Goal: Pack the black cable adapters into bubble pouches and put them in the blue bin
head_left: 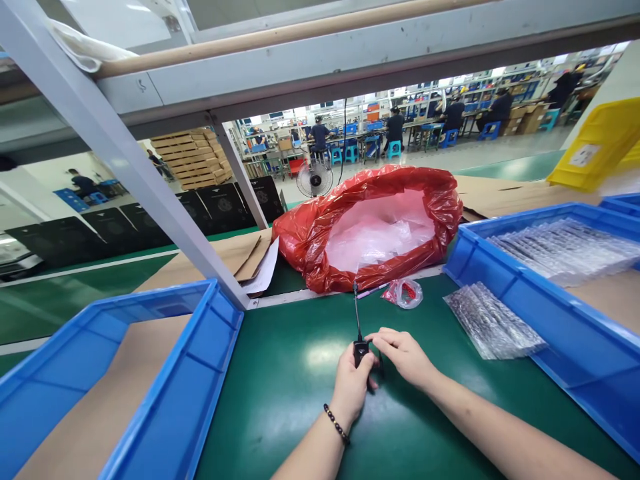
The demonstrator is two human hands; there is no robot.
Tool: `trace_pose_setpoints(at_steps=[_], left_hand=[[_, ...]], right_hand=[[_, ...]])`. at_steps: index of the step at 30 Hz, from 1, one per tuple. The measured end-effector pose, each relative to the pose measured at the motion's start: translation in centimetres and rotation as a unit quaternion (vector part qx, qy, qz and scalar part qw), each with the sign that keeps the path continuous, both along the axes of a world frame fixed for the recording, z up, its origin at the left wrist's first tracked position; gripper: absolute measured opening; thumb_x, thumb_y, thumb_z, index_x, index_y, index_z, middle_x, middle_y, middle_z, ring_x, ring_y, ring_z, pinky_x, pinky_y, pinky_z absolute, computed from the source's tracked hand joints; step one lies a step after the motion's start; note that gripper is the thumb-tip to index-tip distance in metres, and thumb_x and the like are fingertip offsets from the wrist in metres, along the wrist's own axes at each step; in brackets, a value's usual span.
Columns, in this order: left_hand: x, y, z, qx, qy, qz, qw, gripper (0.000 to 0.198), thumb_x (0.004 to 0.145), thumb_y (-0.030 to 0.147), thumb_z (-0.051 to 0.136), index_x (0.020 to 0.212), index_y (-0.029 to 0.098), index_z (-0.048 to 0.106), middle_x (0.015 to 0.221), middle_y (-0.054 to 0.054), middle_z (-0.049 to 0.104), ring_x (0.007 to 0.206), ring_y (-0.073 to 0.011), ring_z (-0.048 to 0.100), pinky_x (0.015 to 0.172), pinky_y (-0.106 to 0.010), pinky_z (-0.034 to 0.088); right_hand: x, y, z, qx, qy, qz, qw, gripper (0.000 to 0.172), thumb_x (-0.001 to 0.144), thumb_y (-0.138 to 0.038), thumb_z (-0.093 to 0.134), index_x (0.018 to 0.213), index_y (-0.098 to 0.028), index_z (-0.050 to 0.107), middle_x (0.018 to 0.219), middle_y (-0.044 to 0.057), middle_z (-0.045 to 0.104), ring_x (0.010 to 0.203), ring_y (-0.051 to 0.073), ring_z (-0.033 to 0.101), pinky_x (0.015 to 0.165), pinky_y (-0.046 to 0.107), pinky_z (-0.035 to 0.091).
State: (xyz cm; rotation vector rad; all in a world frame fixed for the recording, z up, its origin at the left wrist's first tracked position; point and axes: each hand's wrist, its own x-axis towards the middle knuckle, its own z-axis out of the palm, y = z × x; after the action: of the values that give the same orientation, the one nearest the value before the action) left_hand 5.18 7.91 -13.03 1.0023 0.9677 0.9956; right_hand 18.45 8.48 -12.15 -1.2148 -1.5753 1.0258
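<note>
grip: the left hand (353, 383) is closed around the lower end of a small black part (361, 349), thumb pressed against its side. The right hand (406, 357) pinches the same part from the other side with its fingertips, so both hands grasp it together.
head view, part: it sits upright between the two hands, just above the green table mat (290, 373), near the middle of the bench.
head view, cable: a thin black cable (357, 310) runs from the top of the part straight away from the person, towards the red bag.
head view, wrist: a dark bead bracelet (336, 424) circles the left wrist.
head view, red bag: a large red plastic bag (310, 233) lies open on its side beyond the hands, with pale clear film (377, 230) showing in its mouth.
head view, small bag: a little clear bag with red inside (404, 293) lies just in front of the red bag, apart from the hands.
head view, sleeves: a flat stack of clear plastic sleeves (493, 323) rests on the mat to the right, touching the right blue bin (505, 290). More sleeves lie inside that bin.
head view, left side: a second blue bin (200, 373) with a cardboard floor stands to the left, well apart from the hands.
head view, background: a small fan (314, 179) and distant seated workers, too small to tell more.
</note>
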Motion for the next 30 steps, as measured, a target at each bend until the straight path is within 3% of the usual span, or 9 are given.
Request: trace_pose_setpoints(at_steps=[4,8,14,19,23,25,30], left_hand=[[0.0,-0.2,0.1,0.008,-0.046,-0.038,0.998,0.032,0.071,0.042,0.061,0.085,0.014,0.053,0.071,-0.004,0.059,0.056,-0.0120,0.057,0.030,-0.013,0.032],[-0.1,-0.3,0.0,-0.018,-0.100,-0.064,0.993,0.032,0.071,0.041,0.062,0.083,0.014,0.050,0.067,-0.002,0.057,0.053,-0.0121,0.059,0.028,-0.012,0.029],[-0.3,-0.4,-0.3,-0.054,-0.132,-0.123,0.982,0.034,0.068,0.043,0.063,0.081,0.015,0.047,0.058,0.003,0.052,0.040,-0.0100,0.055,0.024,-0.012,0.025],[-0.2,-0.4,0.0,-0.056,-0.081,-0.107,0.989,0.034,0.066,0.042,0.065,0.076,0.016,0.045,0.053,0.005,0.051,0.035,-0.0069,0.050,0.024,-0.012,0.024],[0.1,-0.4,0.5,-0.059,-0.021,-0.107,0.992,0.032,0.066,0.040,0.064,0.077,0.015,0.048,0.049,0.006,0.049,0.032,-0.0063,0.047,0.024,-0.012,0.022],[0.3,-0.5,0.4,-0.070,0.006,-0.124,0.990,0.031,0.065,0.040,0.064,0.075,0.016,0.048,0.048,0.006,0.050,0.033,-0.0079,0.050,0.024,-0.013,0.021],[0.7,-0.7,-0.4,-0.092,0.033,-0.127,0.987,0.031,0.063,0.038,0.065,0.067,0.017,0.044,0.047,0.006,0.051,0.033,-0.0089,0.051,0.024,-0.013,0.020]], right_hand=[[-0.2,0.2,0.1,-0.155,0.204,0.033,0.966,0.039,0.069,-0.046,0.063,0.081,-0.010,0.066,0.050,-0.002,0.049,0.041,0.007,0.040,0.042,0.022,0.032],[-0.5,0.1,-0.2,-0.175,0.297,0.045,0.938,0.031,0.063,-0.040,0.070,0.073,-0.012,0.061,0.048,-0.003,0.051,0.037,0.008,0.044,0.037,0.020,0.029],[-0.4,-0.1,-0.2,-0.128,0.300,0.065,0.943,0.029,0.064,-0.036,0.071,0.066,-0.015,0.052,0.057,-0.004,0.052,0.043,0.007,0.049,0.044,0.020,0.035],[-0.5,-0.2,-0.1,-0.093,0.262,0.054,0.959,0.035,0.066,-0.043,0.069,0.061,-0.016,0.047,0.058,-0.003,0.049,0.047,0.008,0.046,0.046,0.021,0.036],[-0.5,0.2,0.0,-0.151,0.312,0.046,0.937,0.036,0.065,-0.043,0.070,0.080,-0.016,0.053,0.054,-0.006,0.042,0.043,0.005,0.035,0.041,0.019,0.028],[0.1,0.7,0.3,-0.159,0.357,0.024,0.920,0.040,0.064,-0.042,0.070,0.089,-0.017,0.053,0.051,-0.009,0.035,0.041,0.004,0.028,0.039,0.019,0.024],[2.2,2.0,1.2,-0.050,0.377,-0.134,0.915,0.031,0.060,-0.036,0.074,0.066,-0.017,0.050,0.051,-0.007,0.037,0.041,0.005,0.031,0.040,0.021,0.025]])
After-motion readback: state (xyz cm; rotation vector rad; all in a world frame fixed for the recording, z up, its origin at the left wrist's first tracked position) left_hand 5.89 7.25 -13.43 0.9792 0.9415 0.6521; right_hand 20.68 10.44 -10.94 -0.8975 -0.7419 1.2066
